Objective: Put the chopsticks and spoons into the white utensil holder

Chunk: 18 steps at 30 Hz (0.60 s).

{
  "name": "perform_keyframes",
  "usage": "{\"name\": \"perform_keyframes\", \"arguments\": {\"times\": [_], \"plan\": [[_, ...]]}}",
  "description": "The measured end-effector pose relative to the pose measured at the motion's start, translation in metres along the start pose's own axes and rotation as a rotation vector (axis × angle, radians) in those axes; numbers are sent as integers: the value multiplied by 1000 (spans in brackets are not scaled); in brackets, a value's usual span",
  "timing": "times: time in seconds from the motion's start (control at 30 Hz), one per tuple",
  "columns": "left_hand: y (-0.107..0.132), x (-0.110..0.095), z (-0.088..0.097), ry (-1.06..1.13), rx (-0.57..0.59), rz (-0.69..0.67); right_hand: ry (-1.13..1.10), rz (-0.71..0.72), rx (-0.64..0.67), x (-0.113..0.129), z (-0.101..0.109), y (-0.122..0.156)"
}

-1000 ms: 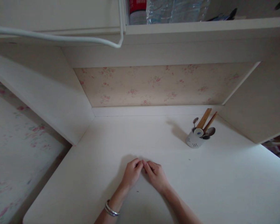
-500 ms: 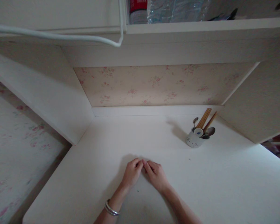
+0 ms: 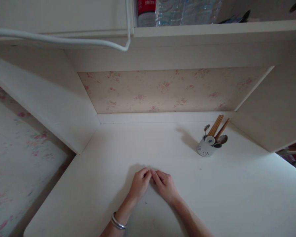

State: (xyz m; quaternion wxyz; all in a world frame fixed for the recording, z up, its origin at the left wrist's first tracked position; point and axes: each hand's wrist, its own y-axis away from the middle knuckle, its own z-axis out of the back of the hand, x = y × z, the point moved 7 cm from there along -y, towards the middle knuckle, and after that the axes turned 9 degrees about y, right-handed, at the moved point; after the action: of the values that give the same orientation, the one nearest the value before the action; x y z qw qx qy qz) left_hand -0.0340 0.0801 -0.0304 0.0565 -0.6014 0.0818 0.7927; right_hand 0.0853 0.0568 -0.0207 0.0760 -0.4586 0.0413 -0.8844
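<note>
My left hand [image 3: 138,184] and my right hand [image 3: 165,186] rest side by side on the white tabletop [image 3: 236,197], near its front middle. Both lie palm down with the fingers curled in and held together. Their fingertips meet in the middle. Nothing shows in either hand. A silver bangle [image 3: 117,222] sits on my left wrist. The nearest object is a white perforated utensil cup [image 3: 205,148] at the back right, well apart from my hands. It holds wooden chopsticks [image 3: 216,125] and metal spoons [image 3: 221,140].
The desk sits in a nook with a floral back panel [image 3: 162,90] and white side walls. A shelf above holds a plastic water bottle [image 3: 185,11] and a red-labelled container [image 3: 145,11]. A white cable [image 3: 64,40] hangs across the top left. A floral bed cover [image 3: 17,158] lies left.
</note>
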Motion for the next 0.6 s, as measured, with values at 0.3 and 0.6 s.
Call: {"name": "perform_keyframes", "arguments": {"times": [0.3, 0.6], "plan": [[-1, 0, 1, -11, -13, -4, -11, -2, 0, 1, 1, 0], [0, -2, 0, -37, -10, -7, -2, 19, -22, 2, 2, 0]]}}
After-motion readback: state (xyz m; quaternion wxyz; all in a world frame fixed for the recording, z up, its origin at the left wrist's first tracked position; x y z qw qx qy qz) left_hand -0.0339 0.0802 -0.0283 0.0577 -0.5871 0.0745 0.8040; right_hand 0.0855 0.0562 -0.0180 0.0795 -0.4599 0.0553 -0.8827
